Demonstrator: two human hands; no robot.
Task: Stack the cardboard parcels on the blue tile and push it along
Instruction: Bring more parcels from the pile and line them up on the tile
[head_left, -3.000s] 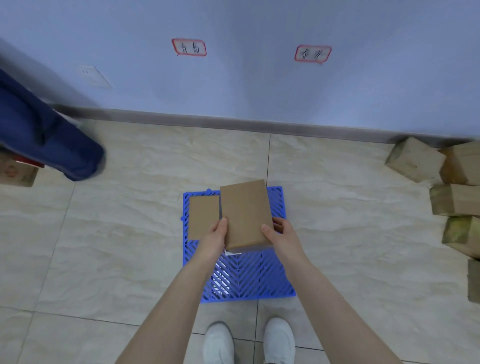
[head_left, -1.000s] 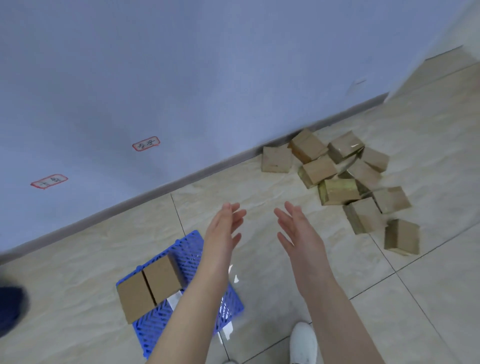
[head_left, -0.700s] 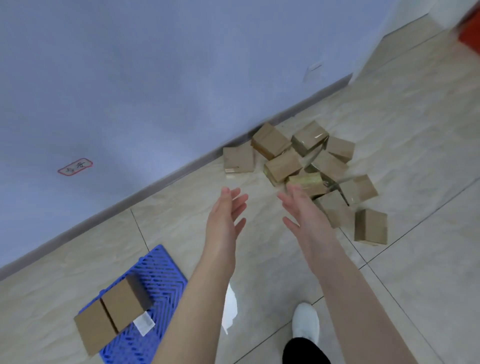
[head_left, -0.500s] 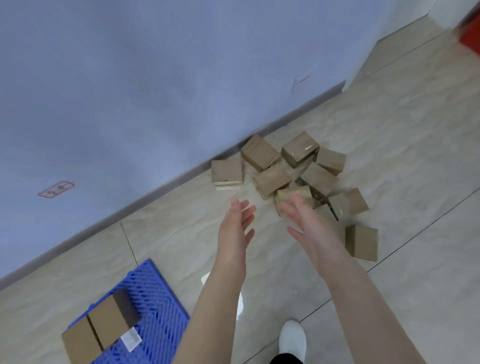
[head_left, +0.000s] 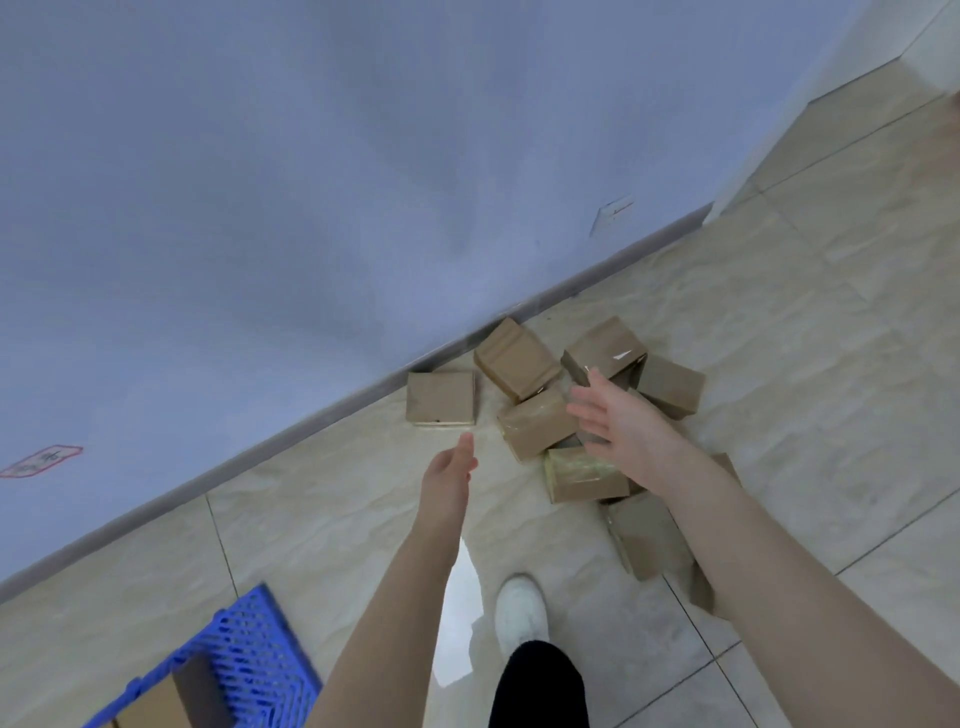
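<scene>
- Your left hand (head_left: 449, 470) is out over the bare floor (head_left: 311, 519), fingers straight and together, holding nothing. It is short of the heap.
- Your right hand (head_left: 621, 426) hangs above the heap with fingers spread and loose, gripping nothing. Whether it touches a box beneath, I cannot tell.
- The parcels (head_left: 517, 358) lie jumbled near the baseboard (head_left: 322, 410), several leaning on one another. The tile (head_left: 249, 644) is well apart at the lower left edge, with cardboard already lying on it.
- These look like small, plain, stiff-sided boxes, probably light. Press your palms on two opposite faces rather than pinching a corner.
- The taped parcel (head_left: 582, 475) has a glossy wrap and will likely be slicker, so hold it by its edges.
- The middle parcel (head_left: 537, 423) sits between your hands. Its near side is free, so it seems the easiest to take.
- The flat parcel (head_left: 440, 397) lies alone, just beside the baseboard with nothing leaning on it. It is the nearest one to your left hand.
- Your right forearm hides part of the heap. Pulling a lower box could tip those resting on it.
- Your shoe (head_left: 521, 605) stands between the heap and the tile, so mind it on the carry back.
- A socket (head_left: 612, 212) and a red label (head_left: 39, 460) are on the wall, clear of your path.
</scene>
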